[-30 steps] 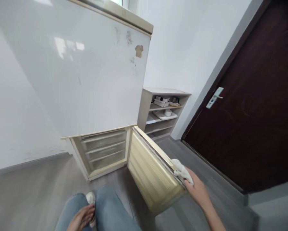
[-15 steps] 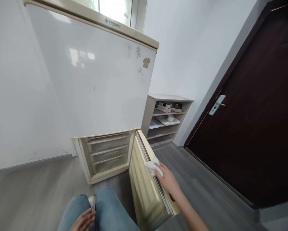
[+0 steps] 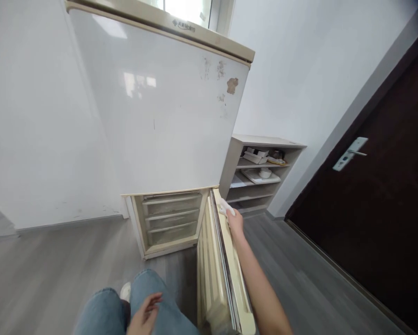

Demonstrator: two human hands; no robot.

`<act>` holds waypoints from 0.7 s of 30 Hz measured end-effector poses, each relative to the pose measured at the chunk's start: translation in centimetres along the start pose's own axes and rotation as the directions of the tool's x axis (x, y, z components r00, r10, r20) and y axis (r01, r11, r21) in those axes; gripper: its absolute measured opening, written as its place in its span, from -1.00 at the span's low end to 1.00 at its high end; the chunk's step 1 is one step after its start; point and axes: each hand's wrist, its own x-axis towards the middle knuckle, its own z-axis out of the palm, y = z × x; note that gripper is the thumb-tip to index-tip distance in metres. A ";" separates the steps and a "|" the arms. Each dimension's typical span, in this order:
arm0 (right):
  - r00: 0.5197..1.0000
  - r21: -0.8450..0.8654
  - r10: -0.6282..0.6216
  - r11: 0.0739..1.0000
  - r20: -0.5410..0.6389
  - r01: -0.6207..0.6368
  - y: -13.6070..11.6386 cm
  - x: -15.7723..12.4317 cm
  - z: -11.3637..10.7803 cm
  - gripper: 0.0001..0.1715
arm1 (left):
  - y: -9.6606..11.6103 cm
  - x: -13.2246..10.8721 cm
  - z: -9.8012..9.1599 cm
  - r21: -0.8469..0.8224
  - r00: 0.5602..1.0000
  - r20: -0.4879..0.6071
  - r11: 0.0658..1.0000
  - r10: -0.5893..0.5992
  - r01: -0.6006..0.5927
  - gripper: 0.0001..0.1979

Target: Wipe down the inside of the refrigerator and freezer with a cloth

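My right hand (image 3: 235, 221) is closed on a white cloth (image 3: 226, 206), pressed to the top edge of the open lower fridge door (image 3: 212, 274), near its hinge end. Part of the cloth is hidden by the fingers. That door swings out toward me, its ribbed cream inner side facing left. My left hand (image 3: 145, 316) is over my jeans at the knee, fingers loosely bent and a little apart, with nothing in it. Behind the door the lower compartment of the white fridge (image 3: 153, 102) shows several clear drawers (image 3: 172, 215).
A low grey shelf unit (image 3: 251, 138) with boxes, a tray and a white cup stands right of the fridge. Farther right is a dark door (image 3: 380, 204) with a silver handle. White wall and grey wood-look floor (image 3: 72, 265) surround these.
My right hand has slid with the cloth along the door's top edge, away from me toward the hinge. My left hand has risen and shifted right. The view has turned slightly left.
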 end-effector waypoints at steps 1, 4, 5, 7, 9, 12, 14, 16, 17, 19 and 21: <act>0.999 0.051 0.041 0.998 -0.014 -0.041 0.4 0.5 0.1 -0.47 | 1.3 -0.6 2.1 0.064 0.996 0.028 0.994 0.089 -0.090 -0.51; 0.993 0.180 0.118 0.977 -0.026 -0.112 1.9 0.5 -0.1 -0.36 | 4.5 -2.6 8.5 0.221 0.860 0.278 0.842 0.429 -0.492 -0.49; 0.991 0.217 0.133 0.968 -0.021 -0.125 2.4 0.1 -0.3 -0.33 | 5.0 -3.1 10.4 0.263 0.798 0.311 0.760 0.516 -0.594 -0.43; 0.988 0.264 0.151 0.953 -0.004 -0.145 3.4 -1.0 -0.8 -0.31 | 5.0 -3.7 13.5 0.355 0.682 0.396 0.582 0.615 -0.732 -0.34; 0.987 0.280 0.163 0.946 0.014 -0.160 4.3 -2.4 -1.3 -0.31 | 4.3 -3.7 15.3 0.431 0.612 0.461 0.440 0.643 -0.787 -0.33; 0.984 0.251 0.173 0.951 0.045 -0.179 5.4 -4.1 -2.2 -0.36 | 3.4 -3.1 15.8 0.477 0.580 0.511 0.353 0.634 -0.805 -0.28; 0.981 0.218 0.177 0.957 0.076 -0.190 6.1 -4.9 -2.5 -0.36 | 3.6 -2.8 15.1 0.487 0.588 0.516 0.351 0.623 -0.800 -0.26; 0.975 0.202 0.194 0.956 0.110 -0.212 6.9 -5.4 -2.5 -0.34 | 4.3 -2.7 14.2 0.483 0.584 0.535 0.347 0.610 -0.804 -0.27; 0.971 0.203 0.206 0.952 0.123 -0.228 7.3 -5.6 -2.4 -0.32 | 4.7 -2.7 13.7 0.479 0.581 0.546 0.344 0.603 -0.808 -0.29; 0.960 0.215 0.243 0.939 0.141 -0.269 8.2 -5.8 -2.0 -0.29 | 5.0 -2.6 12.7 0.477 0.577 0.555 0.338 0.599 -0.811 -0.35; 0.947 0.232 0.280 0.921 0.157 -0.311 9.2 -6.1 -1.4 -0.26 | 4.8 -2.5 11.8 0.514 0.611 0.505 0.356 0.609 -0.780 -0.43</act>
